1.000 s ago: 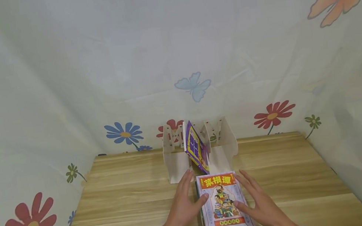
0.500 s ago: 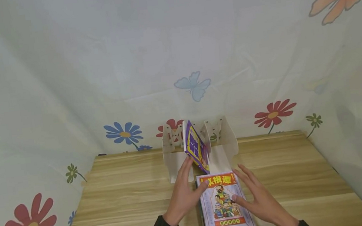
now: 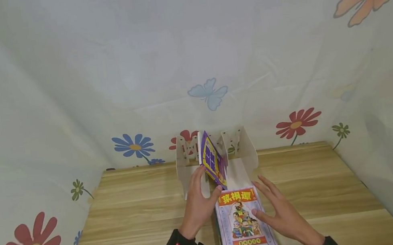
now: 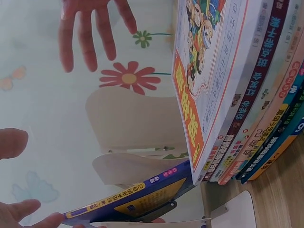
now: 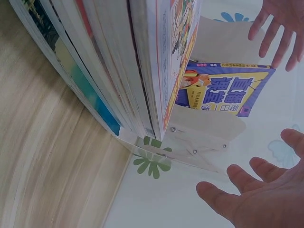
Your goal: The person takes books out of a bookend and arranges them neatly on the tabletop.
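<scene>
A purple and yellow book [image 3: 211, 159] leans at a slant in a white book rack [image 3: 246, 153]. My left hand [image 3: 198, 207] reaches to that book with fingers spread, and its fingertips are at the cover's near edge; whether they touch is hard to tell. In front of the rack lies a stack of books, and its top one is a lilac book [image 3: 246, 230] with a red title band and cartoon figures. Over the right side of this stack, my right hand [image 3: 283, 215] hovers with relaxed fingers and holds nothing. Several spines [image 4: 247, 109] show below the top book in the left wrist view.
The wooden table [image 3: 141, 209] runs out on both sides of the stack. Behind it hangs a pale cloth [image 3: 139, 64] printed with flowers and butterflies. Thin dividers [image 4: 137, 118] split the rack into upright slots.
My left hand has moved forward, from beside the stack's top left corner to the purple book. The right hand has barely moved. Both books stay in place.
</scene>
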Action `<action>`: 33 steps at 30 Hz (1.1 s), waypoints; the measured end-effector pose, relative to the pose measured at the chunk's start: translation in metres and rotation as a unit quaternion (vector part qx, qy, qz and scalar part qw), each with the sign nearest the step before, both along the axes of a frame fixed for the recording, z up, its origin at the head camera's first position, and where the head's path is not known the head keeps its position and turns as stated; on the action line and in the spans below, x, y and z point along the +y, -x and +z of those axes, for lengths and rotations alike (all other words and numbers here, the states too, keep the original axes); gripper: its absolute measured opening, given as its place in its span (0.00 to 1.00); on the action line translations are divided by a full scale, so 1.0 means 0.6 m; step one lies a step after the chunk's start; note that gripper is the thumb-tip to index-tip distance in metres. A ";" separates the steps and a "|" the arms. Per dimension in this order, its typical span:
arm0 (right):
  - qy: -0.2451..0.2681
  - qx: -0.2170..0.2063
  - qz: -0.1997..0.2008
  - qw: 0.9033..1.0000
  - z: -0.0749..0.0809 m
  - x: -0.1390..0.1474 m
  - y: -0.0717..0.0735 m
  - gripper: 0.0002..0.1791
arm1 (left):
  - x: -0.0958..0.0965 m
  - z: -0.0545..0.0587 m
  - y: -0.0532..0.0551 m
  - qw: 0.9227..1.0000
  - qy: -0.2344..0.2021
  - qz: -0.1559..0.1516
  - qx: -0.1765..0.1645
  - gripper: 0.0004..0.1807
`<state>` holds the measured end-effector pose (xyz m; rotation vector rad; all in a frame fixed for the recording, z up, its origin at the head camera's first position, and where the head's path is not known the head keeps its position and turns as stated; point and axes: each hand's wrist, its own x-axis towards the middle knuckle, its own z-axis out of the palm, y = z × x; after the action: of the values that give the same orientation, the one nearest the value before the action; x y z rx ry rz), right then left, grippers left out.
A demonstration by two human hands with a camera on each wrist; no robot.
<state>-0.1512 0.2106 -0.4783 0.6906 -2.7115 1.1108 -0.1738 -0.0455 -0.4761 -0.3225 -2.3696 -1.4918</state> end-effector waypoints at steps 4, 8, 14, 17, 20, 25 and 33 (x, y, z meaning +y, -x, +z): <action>-0.001 -0.006 -0.003 1.000 0.002 -0.001 -0.001 0.40 | 0.000 -0.002 0.006 1.000 -0.018 0.006 0.015 0.38; -0.001 -0.005 -0.006 1.000 0.002 -0.001 -0.002 0.41 | -0.004 -0.006 0.018 0.998 -0.063 0.008 0.008 0.37; 0.001 0.000 -0.005 1.000 0.001 0.000 -0.004 0.41 | -0.007 -0.018 0.055 0.994 -0.104 0.007 -0.036 0.35; 0.001 0.002 -0.006 1.000 -0.001 0.001 -0.005 0.40 | -0.005 -0.017 0.071 0.993 -0.107 -0.006 -0.045 0.35; 0.000 0.003 -0.008 1.000 -0.002 0.002 -0.006 0.41 | -0.002 -0.016 0.082 0.992 -0.116 -0.018 -0.049 0.34; 0.002 0.008 -0.008 1.000 -0.003 0.003 -0.006 0.41 | 0.001 -0.015 0.095 0.993 -0.101 -0.007 -0.064 0.33; 0.002 0.022 -0.006 1.000 -0.002 0.005 -0.006 0.39 | 0.004 -0.017 0.111 0.993 -0.098 0.013 -0.072 0.32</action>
<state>-0.1475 0.2135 -0.4794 0.6879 -2.6722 1.0850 -0.2403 -0.0433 -0.4865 -0.1414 -2.2990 -1.7720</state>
